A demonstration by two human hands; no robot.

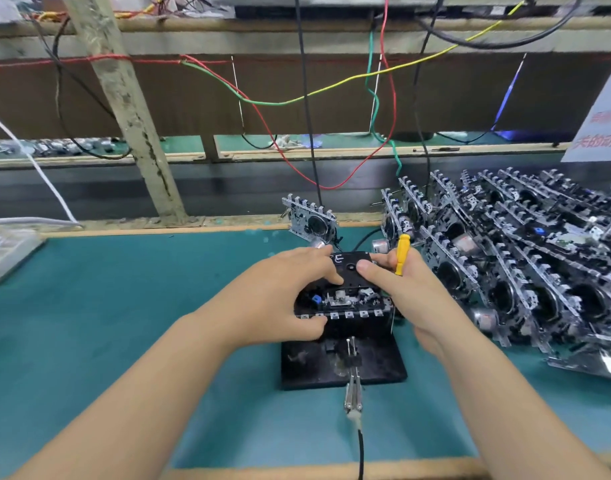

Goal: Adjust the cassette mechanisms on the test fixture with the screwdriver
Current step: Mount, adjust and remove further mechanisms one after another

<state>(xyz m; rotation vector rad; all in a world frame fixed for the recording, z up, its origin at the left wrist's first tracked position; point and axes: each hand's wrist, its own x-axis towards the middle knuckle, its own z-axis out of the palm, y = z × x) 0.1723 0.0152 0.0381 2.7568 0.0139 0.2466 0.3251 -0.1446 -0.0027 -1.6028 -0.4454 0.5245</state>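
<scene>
**Seat the cassette before you bring the blade in**

Your left hand (290,292) lies over the left side of the cassette mechanism (345,303), fingers spread and fairly straight across the black cassette (349,268), thumb down at the near edge. It presses; it does not clamp. Your right hand (404,289) has the yellow screwdriver (402,254) tucked in its curled fingers with the handle standing up at the far side, while its thumb pushes on the cassette top. The blade is hidden, so you cannot yet be working a screw.

The mechanism sits on the black test fixture (377,362), at the middle of the green mat (124,306). A probe clip (352,393) with its cable lies at the fixture's near edge. The pile of mechanisms (522,265) lies to the right, and one more mechanism (311,220) stands upright at the far side.

You are probably still seating the cassette. Press evenly with both thumbs so it drops flat, not tilted. Then keep the left hand steadying the unit and turn the screwdriver point-down. Mind the probe clip: a nudge may break contact.
</scene>
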